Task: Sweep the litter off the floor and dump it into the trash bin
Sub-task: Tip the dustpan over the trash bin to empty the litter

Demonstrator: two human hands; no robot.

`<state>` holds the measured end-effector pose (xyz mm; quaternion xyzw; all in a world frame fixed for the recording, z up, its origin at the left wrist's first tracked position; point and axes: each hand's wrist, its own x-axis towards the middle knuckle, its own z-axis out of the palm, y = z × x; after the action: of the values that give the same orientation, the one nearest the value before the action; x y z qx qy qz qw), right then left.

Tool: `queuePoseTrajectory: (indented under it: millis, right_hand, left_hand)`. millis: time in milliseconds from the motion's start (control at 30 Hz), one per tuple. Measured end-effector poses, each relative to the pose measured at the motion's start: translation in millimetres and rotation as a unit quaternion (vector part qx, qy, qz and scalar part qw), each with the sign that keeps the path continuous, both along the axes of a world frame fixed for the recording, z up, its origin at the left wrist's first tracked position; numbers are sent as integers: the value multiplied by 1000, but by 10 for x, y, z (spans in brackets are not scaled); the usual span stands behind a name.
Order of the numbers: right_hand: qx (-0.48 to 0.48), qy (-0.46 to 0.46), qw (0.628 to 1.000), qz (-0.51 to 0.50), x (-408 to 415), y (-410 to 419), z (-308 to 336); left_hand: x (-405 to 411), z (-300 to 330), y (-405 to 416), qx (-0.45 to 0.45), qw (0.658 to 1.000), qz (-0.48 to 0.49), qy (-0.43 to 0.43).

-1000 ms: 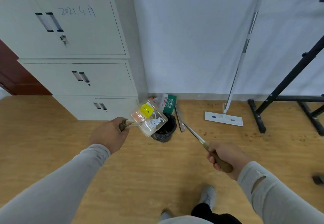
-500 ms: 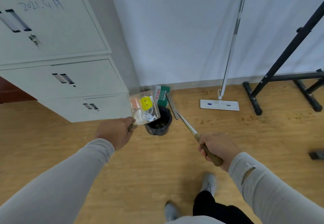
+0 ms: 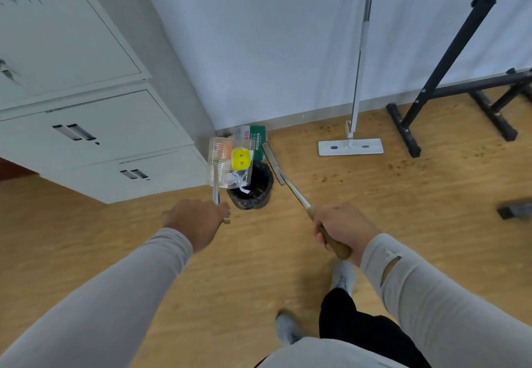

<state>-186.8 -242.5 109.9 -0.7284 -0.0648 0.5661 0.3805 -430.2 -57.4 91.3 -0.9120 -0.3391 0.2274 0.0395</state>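
Dustpan is gripped by its handle in the left hand and is now tipped steeper than 0.5 s ago, over the left rim of the trash bin. White paper litter has slid to the pan's lower edge, at the bin mouth; yellow smiley piece sits higher in the pan. Broom handle is gripped by the right hand, as before, its head on the floor just right of the bin. Mop is unmoved by the wall.

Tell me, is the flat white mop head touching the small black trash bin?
Apart. The head view shows the flat white mop head by the wall, well right of the small black trash bin, with bare wooden floor between them.
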Motion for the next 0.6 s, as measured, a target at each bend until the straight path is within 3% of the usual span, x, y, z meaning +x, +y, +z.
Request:
queuePoseTrajectory:
  millis: [600]
  right_hand:
    - [1,14,1000,-13,51,-84,-47]
  left_hand:
    - [86,138,-81,42,998,-41,18]
